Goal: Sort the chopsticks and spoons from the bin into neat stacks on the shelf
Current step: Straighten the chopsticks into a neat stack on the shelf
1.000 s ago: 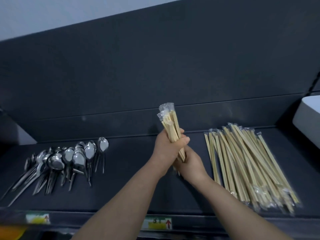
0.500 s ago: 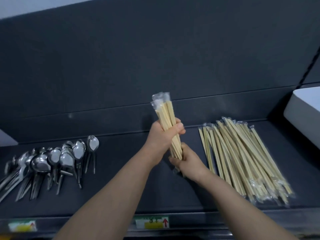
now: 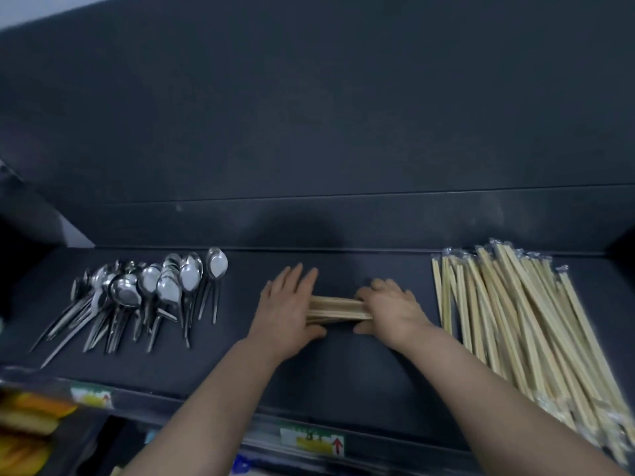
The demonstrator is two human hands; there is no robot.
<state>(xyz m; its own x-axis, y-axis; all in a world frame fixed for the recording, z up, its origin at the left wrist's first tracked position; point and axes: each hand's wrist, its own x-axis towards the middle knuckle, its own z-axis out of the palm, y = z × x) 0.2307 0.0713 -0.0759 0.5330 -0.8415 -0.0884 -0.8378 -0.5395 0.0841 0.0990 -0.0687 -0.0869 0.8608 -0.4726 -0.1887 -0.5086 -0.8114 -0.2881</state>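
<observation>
Two hands held a small chopstick bundle point(image 3: 338, 309) crosswise on a dark shelf point(image 3: 343, 372).
The shelf was matte and charcoal, and its front edge carried a blurred label point(image 3: 311, 441). On its right lay a loose pile of wrapped chopsticks point(image 3: 515, 321) – pale, straight sticks in clear sleeves, cut off at the lower right corner. On its left lay a heap of shiny metal spoons point(image 3: 147, 293), bowls pointing away. Between them lay the bundle, both ends hidden. The left hand point(image 3: 287, 310) lay flat with its fingers straight over one end, while the right hand point(image 3: 391, 309) curled its fingers over the other, thumb on the near side.
</observation>
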